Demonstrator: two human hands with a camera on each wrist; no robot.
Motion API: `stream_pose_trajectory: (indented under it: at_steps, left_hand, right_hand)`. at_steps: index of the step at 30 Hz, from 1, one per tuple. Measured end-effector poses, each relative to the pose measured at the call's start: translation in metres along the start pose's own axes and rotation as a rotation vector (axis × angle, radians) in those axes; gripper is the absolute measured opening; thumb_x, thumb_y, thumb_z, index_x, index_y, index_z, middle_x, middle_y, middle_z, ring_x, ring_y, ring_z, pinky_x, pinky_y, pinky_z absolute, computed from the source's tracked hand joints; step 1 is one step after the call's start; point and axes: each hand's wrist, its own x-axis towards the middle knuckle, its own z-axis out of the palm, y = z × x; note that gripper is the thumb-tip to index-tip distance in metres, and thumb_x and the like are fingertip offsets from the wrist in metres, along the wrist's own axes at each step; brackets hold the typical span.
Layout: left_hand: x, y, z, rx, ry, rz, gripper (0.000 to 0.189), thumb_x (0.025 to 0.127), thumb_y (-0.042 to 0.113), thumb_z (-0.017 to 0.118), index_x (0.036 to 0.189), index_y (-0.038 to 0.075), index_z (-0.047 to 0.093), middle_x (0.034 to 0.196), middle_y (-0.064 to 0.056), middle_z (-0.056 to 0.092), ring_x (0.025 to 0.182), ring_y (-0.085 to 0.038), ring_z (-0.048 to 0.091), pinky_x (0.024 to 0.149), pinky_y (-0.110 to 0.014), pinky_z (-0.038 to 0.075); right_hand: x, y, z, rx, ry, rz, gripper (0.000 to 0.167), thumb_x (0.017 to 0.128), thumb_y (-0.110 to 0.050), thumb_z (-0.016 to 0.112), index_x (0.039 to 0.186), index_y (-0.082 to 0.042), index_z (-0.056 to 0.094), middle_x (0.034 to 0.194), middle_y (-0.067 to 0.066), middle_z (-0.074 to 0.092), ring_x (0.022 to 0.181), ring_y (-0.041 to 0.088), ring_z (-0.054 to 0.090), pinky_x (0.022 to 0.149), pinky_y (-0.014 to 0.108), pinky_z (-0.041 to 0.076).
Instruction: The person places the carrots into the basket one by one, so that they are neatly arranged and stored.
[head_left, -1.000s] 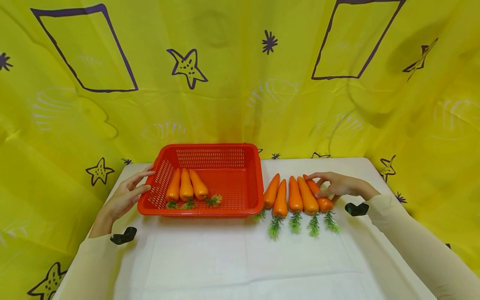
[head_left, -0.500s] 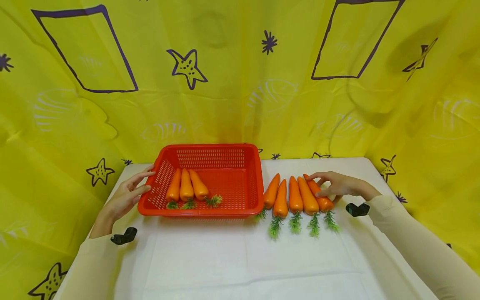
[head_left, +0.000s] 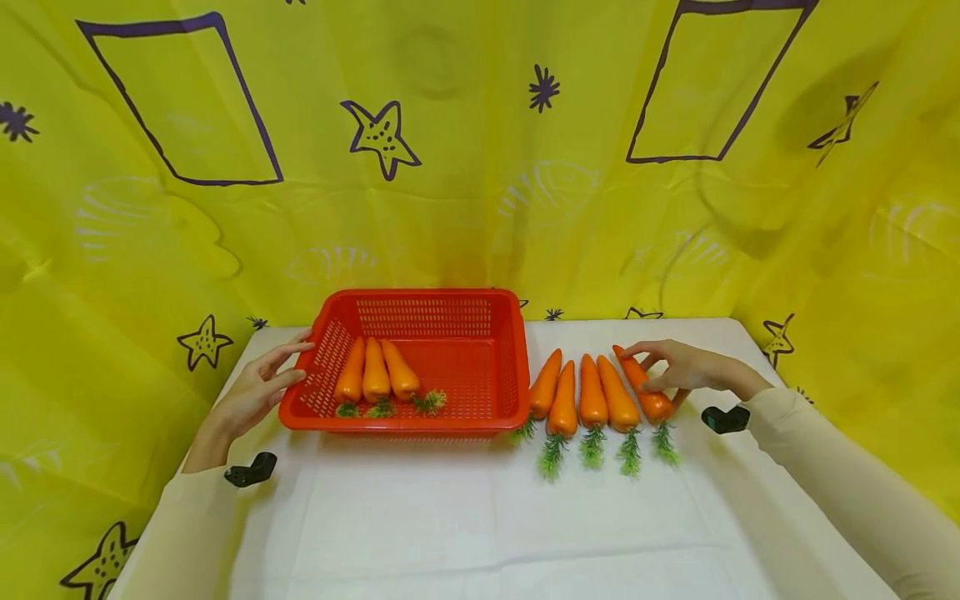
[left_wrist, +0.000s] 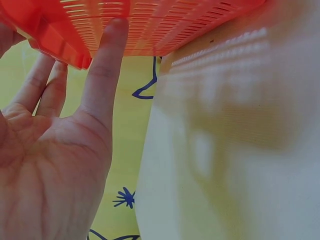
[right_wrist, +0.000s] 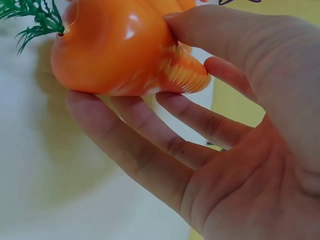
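At the right end of a row of orange carrots, my right hand (head_left: 684, 367) holds the outermost carrot (head_left: 647, 392) between thumb and fingers. In the right wrist view, the thumb lies on one side of that carrot (right_wrist: 120, 50) and the fingertips are along the other. My left hand (head_left: 255, 387) touches the left wall of a red basket (head_left: 517, 358) with extended fingers. Seen from the left wrist, the thumb (left_wrist: 105, 70) meets the slotted wall of the basket (left_wrist: 185, 25). Three carrots (head_left: 375, 375) lie side by side in the basket's left half.
Several more carrots (head_left: 592, 396) with green tops lie on the white table (head_left: 480, 508), right of the basket. A yellow patterned curtain (head_left: 450, 217) hangs behind the table and at both sides.
My right hand now holds the outermost carrot, which has shifted slightly right, away from its neighbour. The left hand and basket keep their places; the head view has shifted a little.
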Motion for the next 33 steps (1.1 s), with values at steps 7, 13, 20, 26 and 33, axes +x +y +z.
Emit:
stream_pose_trajectory:
  at_steps: [7,13,20,26,33]
  left_hand:
    - [0.001,0.002,0.001,0.06,0.002,0.004,0.045,0.106,-0.001,0.05,0.15,-0.004,0.044,0.172,-0.005,0.013,0.155,-0.022,0.016,0.1,-0.02,0.049]
    - [0.001,0.007,0.001,0.16,0.007,0.031,0.043,0.105,0.001,0.054,0.146,-0.006,0.047,0.17,-0.006,0.021,0.129,-0.002,0.054,0.092,-0.022,0.055]
    - [0.004,0.013,0.001,0.254,0.012,0.035,0.044,0.103,0.002,0.059,0.145,-0.008,0.049,0.168,-0.005,0.029,0.115,-0.005,0.066,0.086,-0.023,0.058]
    - [0.007,0.018,0.002,0.301,0.03,0.051,0.044,0.101,0.001,0.062,0.142,-0.01,0.051,0.166,-0.006,0.033,0.11,-0.006,0.068,0.082,-0.023,0.059]
    - [0.005,0.017,0.004,0.289,0.043,0.065,0.042,0.1,-0.002,0.063,0.139,-0.013,0.053,0.161,0.0,0.039,0.108,-0.008,0.069,0.083,-0.023,0.059]
  right_hand:
    - [-0.015,-0.017,-0.013,0.009,0.001,-0.015,0.072,0.097,-0.014,0.073,0.157,-0.005,0.034,0.148,0.04,0.033,0.093,0.03,0.069,0.068,0.049,0.063]
    - [-0.027,-0.032,-0.025,-0.02,0.035,-0.037,0.072,0.097,-0.018,0.073,0.158,-0.009,0.035,0.151,0.037,0.032,0.11,0.041,0.065,0.07,0.048,0.063]
    - [-0.039,-0.046,-0.036,-0.013,0.057,-0.06,0.072,0.098,-0.018,0.073,0.159,-0.01,0.035,0.152,0.036,0.028,0.109,0.04,0.066,0.071,0.046,0.063]
    - [-0.046,-0.051,-0.044,-0.012,0.086,-0.089,0.073,0.097,-0.017,0.073,0.159,-0.01,0.035,0.153,0.034,0.028,0.107,0.038,0.067,0.072,0.046,0.063]
    - [-0.048,-0.055,-0.049,-0.039,0.094,-0.075,0.075,0.097,-0.021,0.074,0.16,-0.014,0.034,0.154,0.032,0.03,0.109,0.036,0.066,0.072,0.045,0.063]
